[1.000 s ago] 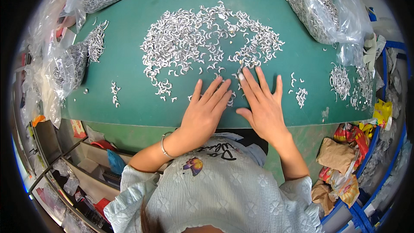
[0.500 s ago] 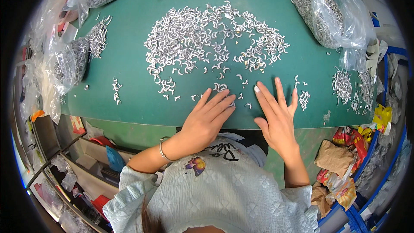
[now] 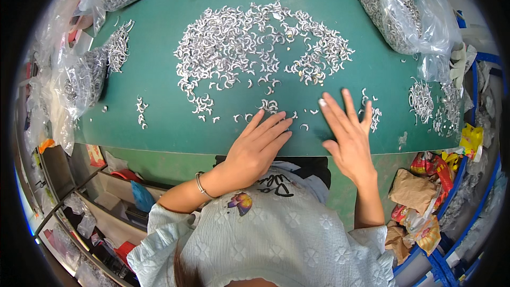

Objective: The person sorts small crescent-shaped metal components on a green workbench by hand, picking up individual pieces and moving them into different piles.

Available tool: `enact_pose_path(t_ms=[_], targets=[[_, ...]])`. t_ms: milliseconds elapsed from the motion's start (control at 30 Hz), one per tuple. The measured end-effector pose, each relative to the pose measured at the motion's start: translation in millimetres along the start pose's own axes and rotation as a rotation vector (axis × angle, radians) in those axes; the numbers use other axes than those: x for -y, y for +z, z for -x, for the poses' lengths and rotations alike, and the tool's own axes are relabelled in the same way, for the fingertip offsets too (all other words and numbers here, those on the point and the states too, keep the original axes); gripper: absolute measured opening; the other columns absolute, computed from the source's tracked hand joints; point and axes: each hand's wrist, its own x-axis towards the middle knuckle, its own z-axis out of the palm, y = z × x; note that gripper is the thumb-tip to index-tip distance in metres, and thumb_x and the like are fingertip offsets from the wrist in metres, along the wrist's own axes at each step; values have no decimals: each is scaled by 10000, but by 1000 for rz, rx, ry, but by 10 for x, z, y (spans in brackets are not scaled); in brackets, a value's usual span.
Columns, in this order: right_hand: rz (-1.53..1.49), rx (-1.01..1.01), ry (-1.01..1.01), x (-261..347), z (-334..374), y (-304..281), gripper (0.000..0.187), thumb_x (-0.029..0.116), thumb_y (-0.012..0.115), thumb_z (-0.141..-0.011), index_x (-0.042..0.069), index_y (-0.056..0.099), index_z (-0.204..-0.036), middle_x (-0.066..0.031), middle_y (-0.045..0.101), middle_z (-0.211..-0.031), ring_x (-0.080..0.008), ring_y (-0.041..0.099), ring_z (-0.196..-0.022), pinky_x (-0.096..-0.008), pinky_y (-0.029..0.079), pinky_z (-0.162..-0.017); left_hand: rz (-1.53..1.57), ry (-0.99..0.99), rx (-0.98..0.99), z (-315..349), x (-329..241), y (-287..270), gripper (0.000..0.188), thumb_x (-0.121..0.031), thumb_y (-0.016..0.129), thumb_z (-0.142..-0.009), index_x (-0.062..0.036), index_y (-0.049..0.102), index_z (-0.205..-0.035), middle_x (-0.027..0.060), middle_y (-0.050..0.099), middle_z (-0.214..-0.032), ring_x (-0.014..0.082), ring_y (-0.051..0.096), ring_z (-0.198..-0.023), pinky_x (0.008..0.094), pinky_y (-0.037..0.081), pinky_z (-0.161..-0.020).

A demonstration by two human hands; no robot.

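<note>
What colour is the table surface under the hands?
Teal green table surface, seen in the head view, scattered with small silvery curved metal pieces.

The bench [image 3: 159,127] has a matt green, slightly scuffed covering that looks like rubber or vinyl. The small curved clips [image 3: 255,48] heaped on it are bright, silvery metal with a glossy sheen. The bags [image 3: 419,16] at the right and left [image 3: 79,74] are thin, clear, crinkled plastic, shiny where light catches. The blouse [image 3: 276,239] is pale, matt, textured cloth. The bangle [image 3: 200,185] is polished metal.
</note>
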Motion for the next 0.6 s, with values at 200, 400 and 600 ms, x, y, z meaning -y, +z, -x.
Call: enact_pose_path(t_ms=[200,400,600], targets=[[-54,-3,-47,182,-12,69,795,319,744,-736,91,444,-1436,-25,328,-1567,-318,198,-1481,-681,98,-1125,-40,68,28,-166,-46,101,414,15,613,-743,73,608,-1153,208,533,-1345,378,465,-1314,570,319,-1102],[184,-17,178,-5,254,105,807,391,710,-778,81,411,-1461,-33,309,-1577,-336,189,-1480,-688,107,-1116,-52,39,37,-82,7,86,406,56,634,-780,40,600,-1184,175,551,-1347,361,496,-1297,554,326,-1102],[107,-46,105,112,216,165,814,396,704,-777,75,404,-1463,-47,277,-1590,-347,174,-1483,-715,112,-1091,-33,-28,-3,-85,-26,37,391,51,636,-809,13,605,-1196,173,534,-1375,356,486,-1313,549,300,-1116]])
